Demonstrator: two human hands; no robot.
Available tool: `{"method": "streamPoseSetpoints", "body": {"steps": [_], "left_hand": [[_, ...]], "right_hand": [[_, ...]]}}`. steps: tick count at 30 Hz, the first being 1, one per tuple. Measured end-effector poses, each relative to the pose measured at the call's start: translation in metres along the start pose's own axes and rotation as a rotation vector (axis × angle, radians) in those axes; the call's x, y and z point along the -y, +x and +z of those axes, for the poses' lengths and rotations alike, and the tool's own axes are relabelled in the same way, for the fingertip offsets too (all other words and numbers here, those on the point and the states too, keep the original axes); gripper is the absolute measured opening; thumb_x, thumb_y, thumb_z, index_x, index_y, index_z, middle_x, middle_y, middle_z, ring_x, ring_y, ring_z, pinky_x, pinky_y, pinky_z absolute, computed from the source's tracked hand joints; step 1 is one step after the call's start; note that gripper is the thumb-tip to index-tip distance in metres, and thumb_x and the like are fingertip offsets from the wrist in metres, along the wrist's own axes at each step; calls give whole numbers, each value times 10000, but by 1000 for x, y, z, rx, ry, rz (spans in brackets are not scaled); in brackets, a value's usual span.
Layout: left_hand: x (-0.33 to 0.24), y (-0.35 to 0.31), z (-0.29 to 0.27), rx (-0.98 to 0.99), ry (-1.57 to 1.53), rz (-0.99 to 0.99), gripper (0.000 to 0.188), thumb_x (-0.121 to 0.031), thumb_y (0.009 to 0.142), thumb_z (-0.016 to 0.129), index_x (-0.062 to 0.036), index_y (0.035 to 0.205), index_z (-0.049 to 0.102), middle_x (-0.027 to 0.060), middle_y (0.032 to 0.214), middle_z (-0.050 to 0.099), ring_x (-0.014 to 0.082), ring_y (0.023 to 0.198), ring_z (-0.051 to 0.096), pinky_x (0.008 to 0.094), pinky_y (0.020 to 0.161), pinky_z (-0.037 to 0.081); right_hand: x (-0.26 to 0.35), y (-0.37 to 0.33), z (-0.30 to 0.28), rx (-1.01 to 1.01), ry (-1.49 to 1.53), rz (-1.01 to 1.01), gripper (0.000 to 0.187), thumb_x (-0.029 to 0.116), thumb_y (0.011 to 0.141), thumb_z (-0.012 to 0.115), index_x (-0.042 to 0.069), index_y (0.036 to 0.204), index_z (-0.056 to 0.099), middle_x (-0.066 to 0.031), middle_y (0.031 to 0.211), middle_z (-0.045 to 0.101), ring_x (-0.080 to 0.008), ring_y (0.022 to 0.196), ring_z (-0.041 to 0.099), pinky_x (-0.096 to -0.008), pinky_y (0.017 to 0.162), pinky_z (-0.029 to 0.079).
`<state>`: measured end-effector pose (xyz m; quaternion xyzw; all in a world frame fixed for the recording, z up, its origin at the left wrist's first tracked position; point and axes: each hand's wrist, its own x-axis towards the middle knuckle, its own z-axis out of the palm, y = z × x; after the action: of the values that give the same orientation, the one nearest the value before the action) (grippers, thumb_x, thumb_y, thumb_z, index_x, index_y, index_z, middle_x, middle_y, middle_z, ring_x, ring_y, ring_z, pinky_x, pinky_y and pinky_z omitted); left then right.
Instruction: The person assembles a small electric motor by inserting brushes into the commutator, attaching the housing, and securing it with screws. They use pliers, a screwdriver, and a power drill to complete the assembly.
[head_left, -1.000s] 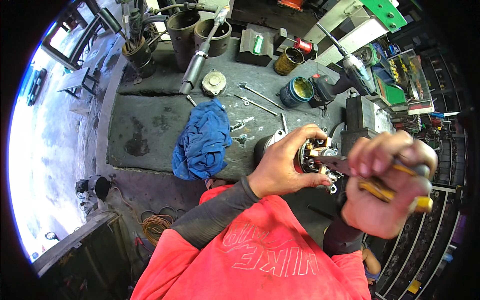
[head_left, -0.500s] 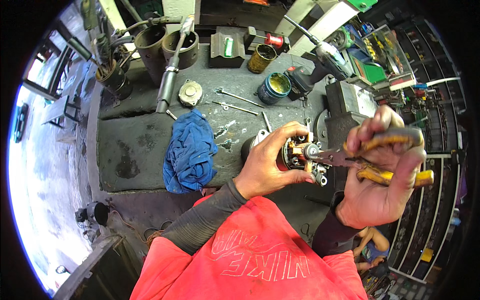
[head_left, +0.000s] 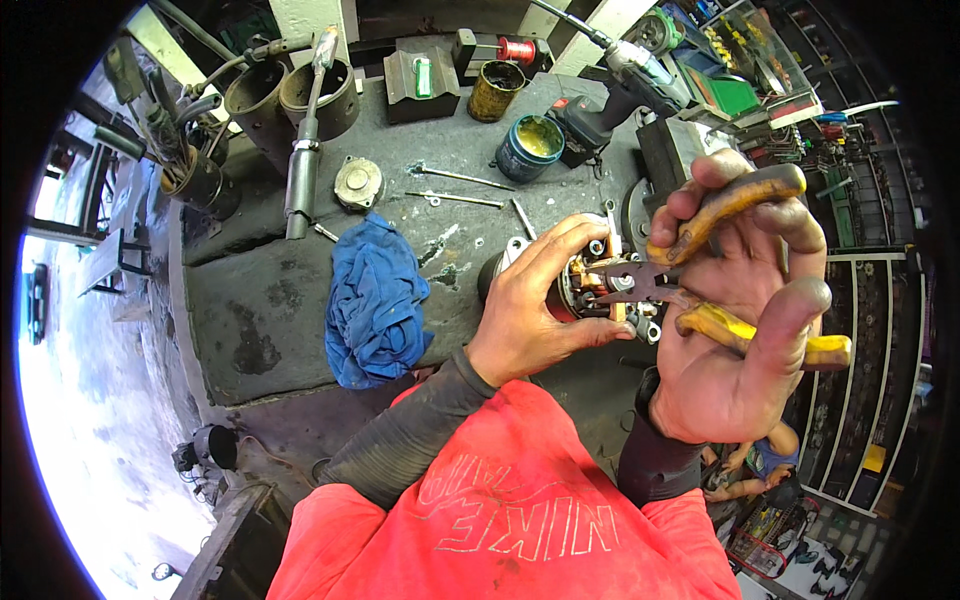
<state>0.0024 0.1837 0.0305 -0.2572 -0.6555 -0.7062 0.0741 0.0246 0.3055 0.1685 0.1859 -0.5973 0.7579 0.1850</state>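
Here, the left grip (head_left: 528, 318) holds a cylindrical part (head_left: 575, 281). The right grip (head_left: 738, 288) holds yellow-handled pliers (head_left: 716, 323), spread open; a blue cloth (head_left: 375, 305) lies left on the tabletop (head_left: 285, 340).

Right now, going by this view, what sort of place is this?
Likely a repair workshop: a stained workbench, a power tool on it, and yellow-handled pliers in the right hand, tips at a metal part gripped by the left hand.
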Motion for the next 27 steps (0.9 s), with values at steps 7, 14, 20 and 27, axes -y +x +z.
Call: {"method": "streamPoseSetpoints", "body": {"steps": [7,14,20,27], "left_hand": [[0,1,1,-17,-46,-5,934,-350,636,1035,-61,1421,620,204,1457,632,378,1358,633,443,1113,511],[-1,2,1,-17,-38,-13,932,-342,634,1035,-63,1422,623,194,1449,643,368,1350,640,438,1112,513],[-2,1,-2,5,18,-14,929,-344,630,1036,-73,1425,639,202,1474,635,373,1355,640,441,1114,516],[-3,-1,-3,6,14,-38,941,-348,633,1036,-80,1444,640,218,1490,630,378,1388,619,453,1133,506]], "right_hand": [[2,-7,5,-32,-170,-42,600,569,1117,485,63,1440,497,-319,1500,516,-355,1227,610,-503,1033,508],[-4,-9,8,-44,-200,-74,553,539,1107,535,83,1418,506,-295,1433,521,-340,1162,583,-480,963,507],[-6,-4,12,-22,-97,-80,451,451,1090,621,98,1352,518,-266,1325,520,-305,1048,547,-457,869,496],[-9,-5,11,-19,-58,-99,386,404,1102,614,99,1312,504,-270,1307,513,-297,1025,540,-449,836,491]]}}
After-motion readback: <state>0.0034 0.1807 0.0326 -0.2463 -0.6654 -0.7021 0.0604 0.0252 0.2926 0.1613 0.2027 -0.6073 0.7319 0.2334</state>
